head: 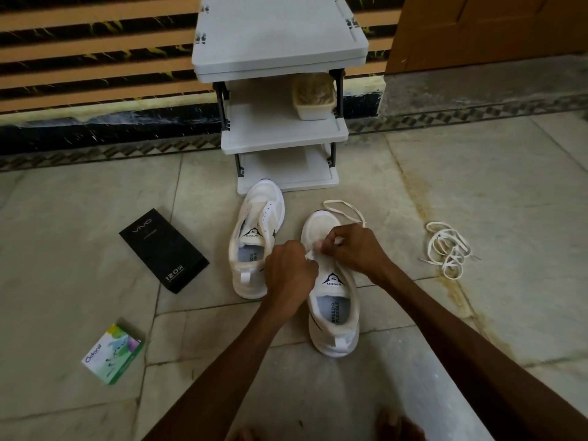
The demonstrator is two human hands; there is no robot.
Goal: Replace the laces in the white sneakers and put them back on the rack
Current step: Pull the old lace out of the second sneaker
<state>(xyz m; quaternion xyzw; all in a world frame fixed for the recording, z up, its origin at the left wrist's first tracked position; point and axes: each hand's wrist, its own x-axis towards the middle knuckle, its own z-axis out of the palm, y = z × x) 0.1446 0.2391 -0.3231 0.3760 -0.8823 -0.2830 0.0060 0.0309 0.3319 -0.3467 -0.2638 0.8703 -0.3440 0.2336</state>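
Two white sneakers stand on the tiled floor before a white rack [283, 135]. The left sneaker [254, 246] has no lace in its eyelets. Both hands work over the eyelet area of the right sneaker [334, 310]. My left hand [291, 275] grips the sneaker's left edge by the tongue. My right hand [353, 246] pinches a white lace [343, 208] whose free end loops on the floor past the toe. A second loose lace [448, 249] lies bundled on the floor to the right.
A black box [164, 249] lies left of the sneakers, and a small green-and-white box [113, 358] sits nearer me. A beige container [313, 97] rests on the rack's middle shelf. A striped wall and wooden door stand behind.
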